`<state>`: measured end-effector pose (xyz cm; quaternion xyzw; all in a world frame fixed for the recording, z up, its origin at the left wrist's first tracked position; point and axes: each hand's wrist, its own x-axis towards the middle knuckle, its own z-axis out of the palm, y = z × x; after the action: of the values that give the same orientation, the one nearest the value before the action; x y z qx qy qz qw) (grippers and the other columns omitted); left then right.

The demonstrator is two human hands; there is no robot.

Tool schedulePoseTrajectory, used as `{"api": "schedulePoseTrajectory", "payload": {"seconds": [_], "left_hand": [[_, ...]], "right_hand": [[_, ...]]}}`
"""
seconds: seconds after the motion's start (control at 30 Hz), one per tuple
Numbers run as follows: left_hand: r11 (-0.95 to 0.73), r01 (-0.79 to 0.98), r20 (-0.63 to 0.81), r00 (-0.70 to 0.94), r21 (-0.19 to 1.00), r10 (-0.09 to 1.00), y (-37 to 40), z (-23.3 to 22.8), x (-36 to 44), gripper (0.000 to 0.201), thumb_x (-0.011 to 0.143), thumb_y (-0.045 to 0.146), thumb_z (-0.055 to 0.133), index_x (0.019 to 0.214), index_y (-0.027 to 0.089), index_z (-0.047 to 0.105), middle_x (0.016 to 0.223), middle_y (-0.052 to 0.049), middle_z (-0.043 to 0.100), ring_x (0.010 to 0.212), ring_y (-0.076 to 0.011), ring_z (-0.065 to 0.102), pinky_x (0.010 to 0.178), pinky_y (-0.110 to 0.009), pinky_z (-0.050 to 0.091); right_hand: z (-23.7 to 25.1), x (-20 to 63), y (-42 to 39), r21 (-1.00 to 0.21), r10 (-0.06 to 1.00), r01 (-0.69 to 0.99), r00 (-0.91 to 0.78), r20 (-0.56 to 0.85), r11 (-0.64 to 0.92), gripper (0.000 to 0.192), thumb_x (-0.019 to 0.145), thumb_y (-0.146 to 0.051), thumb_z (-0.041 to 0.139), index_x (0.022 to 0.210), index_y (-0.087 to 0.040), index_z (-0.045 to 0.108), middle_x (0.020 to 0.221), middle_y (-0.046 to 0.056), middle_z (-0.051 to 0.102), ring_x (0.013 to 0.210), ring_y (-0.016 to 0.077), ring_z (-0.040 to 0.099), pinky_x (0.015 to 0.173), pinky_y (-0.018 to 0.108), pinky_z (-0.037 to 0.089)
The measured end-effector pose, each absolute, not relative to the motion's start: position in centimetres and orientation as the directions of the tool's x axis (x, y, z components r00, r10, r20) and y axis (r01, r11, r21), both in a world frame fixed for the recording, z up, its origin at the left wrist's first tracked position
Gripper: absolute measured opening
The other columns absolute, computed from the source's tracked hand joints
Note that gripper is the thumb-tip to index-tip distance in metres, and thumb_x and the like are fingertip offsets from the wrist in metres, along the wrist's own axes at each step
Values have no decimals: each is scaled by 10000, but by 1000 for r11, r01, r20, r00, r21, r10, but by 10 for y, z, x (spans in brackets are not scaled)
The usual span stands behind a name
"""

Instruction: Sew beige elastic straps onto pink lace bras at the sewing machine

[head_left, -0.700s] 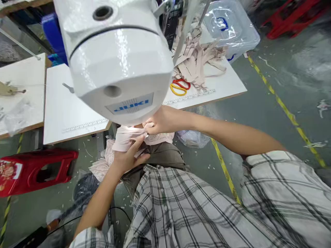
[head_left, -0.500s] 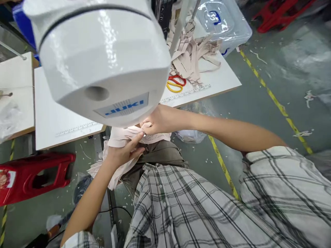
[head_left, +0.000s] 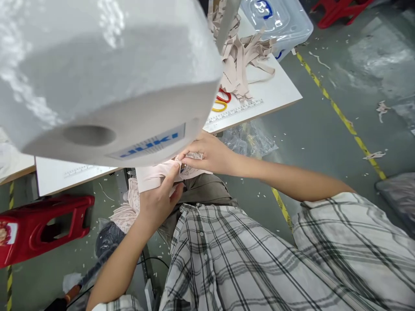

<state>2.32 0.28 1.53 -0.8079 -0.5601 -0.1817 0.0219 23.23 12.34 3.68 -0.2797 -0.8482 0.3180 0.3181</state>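
Note:
Pale pink fabric (head_left: 147,179) with lace-like parts hangs over my lap below the sewing machine head (head_left: 139,103). My left hand (head_left: 159,201) grips it from the near side, with fingertips close to the machine's lower edge. Opposite, my right hand (head_left: 212,154) pinches the same fabric between thumb and fingers. The fingertips of both hands almost meet there. More of the gathered fabric drapes down to the left, beside my left wrist. The machine head covers the needle area and part of the cloth.
On the white table (head_left: 279,88) at the right lie fabric strips (head_left: 238,65), scissors with red and yellow handles (head_left: 220,105) and a printed ruler (head_left: 238,111). A clear lidded box (head_left: 282,21) stands behind. A red stool (head_left: 42,224) is at the left.
The machine head appears larger and closer, as my view has shifted forward. My right hand's fingers have lifted and spread a little, and my left hand has turned slightly on the fabric.

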Motion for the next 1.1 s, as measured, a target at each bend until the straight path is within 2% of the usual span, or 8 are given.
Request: {"api": "schedulePoseTrajectory", "payload": {"seconds": [0.27,0.43,0.63,0.73,0.8,0.9,1.0,1.1], "left_hand": [[-274,955,274,234,116,933,-5,22,42,671,955,303,583,1583,267,346,1035,-104,758,871,-246,704,708,-311,563],[-303,943,256,262,137,931,-4,27,35,630,952,326,600,1546,224,417,867,-68,736,701,-193,671,619,-266,501],[-533,817,200,497,221,845,13,38,1,552,961,272,581,1502,275,472,1146,-94,730,939,-218,703,798,-287,539],[-528,831,183,499,175,847,19,44,0,516,963,257,566,1475,292,513,1078,-74,742,869,-202,703,772,-276,531],[-476,865,160,454,158,877,19,47,6,497,955,267,571,1451,298,545,1038,-67,742,826,-196,696,741,-267,522],[-400,903,150,379,156,913,12,48,17,496,946,290,582,1441,305,553,1091,-74,736,877,-208,692,752,-270,516],[-303,932,131,282,196,951,2,47,29,516,953,307,581,1465,300,516,1005,-48,747,814,-186,681,690,-251,487],[-175,959,103,155,223,983,-4,46,41,531,952,306,577,1475,265,498,834,-19,730,695,-170,652,577,-244,417]], "right_hand": [[31,235,120,-663,666,293,-615,421,689,134,927,-283,627,958,-241,750,1031,37,724,1023,203,643,915,372,491],[12,238,114,-379,415,190,-582,699,906,246,921,-129,562,1115,-232,673,1097,17,754,1068,163,658,960,355,526],[18,235,114,-237,398,339,-567,721,911,181,931,-168,595,994,-297,706,1023,-63,769,1030,159,647,1005,371,488],[17,239,107,-335,482,350,-565,670,875,201,944,-182,572,1012,-290,726,995,-7,741,989,174,623,909,370,493],[11,241,104,-579,628,287,-541,560,763,207,960,-235,564,1096,-282,713,951,21,696,917,167,615,827,342,507],[-2,236,107,-932,829,109,-500,250,346,361,1012,-377,491,1351,-270,557,881,5,635,709,123,576,666,268,509],[-10,218,121,-987,888,49,-445,116,153,465,1001,-462,492,1419,-258,483,954,21,642,721,127,578,711,278,533],[-9,200,138,-941,893,157,-394,220,301,391,961,-450,552,1271,-218,605,1109,74,635,903,183,607,861,340,538]]}}
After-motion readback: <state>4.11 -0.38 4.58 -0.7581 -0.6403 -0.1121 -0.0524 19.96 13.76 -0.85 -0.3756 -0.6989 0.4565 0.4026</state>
